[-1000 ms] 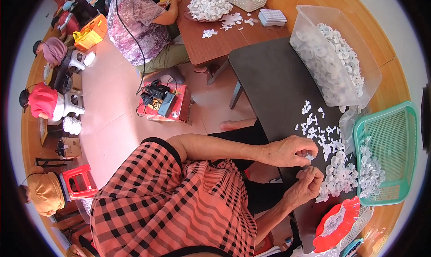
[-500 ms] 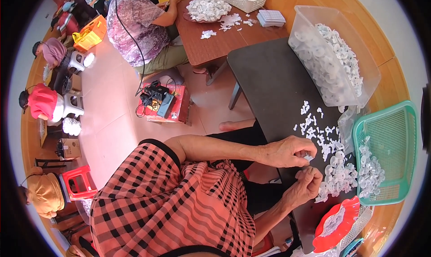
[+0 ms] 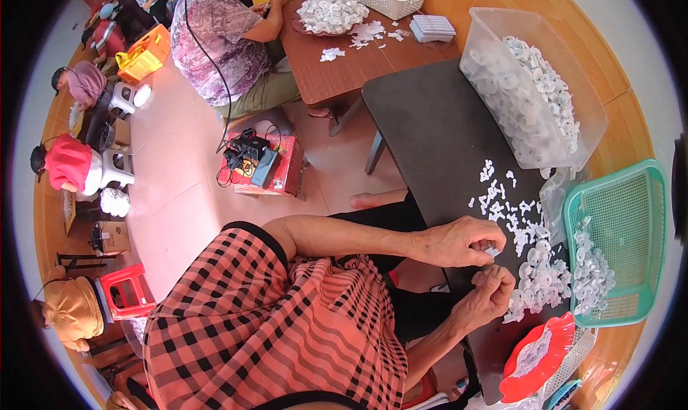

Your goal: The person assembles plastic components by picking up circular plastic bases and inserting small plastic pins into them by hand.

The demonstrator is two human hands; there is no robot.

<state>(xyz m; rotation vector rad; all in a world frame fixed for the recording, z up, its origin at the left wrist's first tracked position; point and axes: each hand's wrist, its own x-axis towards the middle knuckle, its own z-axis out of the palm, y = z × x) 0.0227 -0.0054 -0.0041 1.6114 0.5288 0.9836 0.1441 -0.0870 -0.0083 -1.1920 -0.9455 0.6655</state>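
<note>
My left hand is held over the near edge of the dark table, its thumb and fingers pinched on a small white plastic piece. Just below it my right hand is closed, fingertips pressed together; whatever they hold is too small to make out. The two hands are close to each other. Right beside them lies a heap of translucent white round plastic parts. Small white plastic pieces are scattered farther up the table.
A clear bin of white parts stands at the table's far end. Along the right side sit a green basket with more parts and a red scalloped tray. Another person works at a brown table; a red box stands on the floor.
</note>
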